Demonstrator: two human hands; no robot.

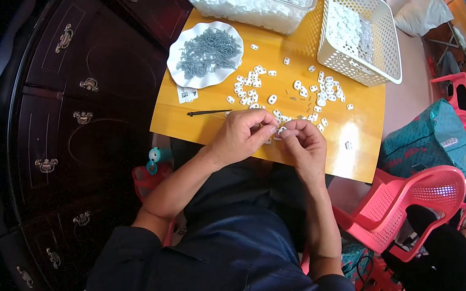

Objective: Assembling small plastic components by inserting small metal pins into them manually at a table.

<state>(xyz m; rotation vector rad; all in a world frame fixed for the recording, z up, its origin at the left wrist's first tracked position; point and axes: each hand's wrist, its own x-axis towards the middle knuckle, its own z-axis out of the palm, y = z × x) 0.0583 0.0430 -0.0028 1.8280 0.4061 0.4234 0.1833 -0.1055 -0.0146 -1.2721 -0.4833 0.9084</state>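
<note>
My left hand (pixel 240 135) and my right hand (pixel 303 142) meet at the near edge of a small yellow table (pixel 355 157). Their fingertips pinch a small white plastic piece (pixel 277 132) between them; what else they hold is hidden by the fingers. Several more white pieces (pixel 283 91) lie scattered on the table just beyond the hands. A white scalloped plate (pixel 178 72) of small grey screws stands at the far left. A thin black tool (pixel 208 112) lies left of my left hand.
A clear tub (pixel 245 13) of white parts and a white perforated basket (pixel 387 54) stand at the table's far edge. A dark wooden cabinet (pixel 79 114) is on the left. Pink plastic chairs (pixel 412 207) and a teal bag (pixel 424 138) are on the right.
</note>
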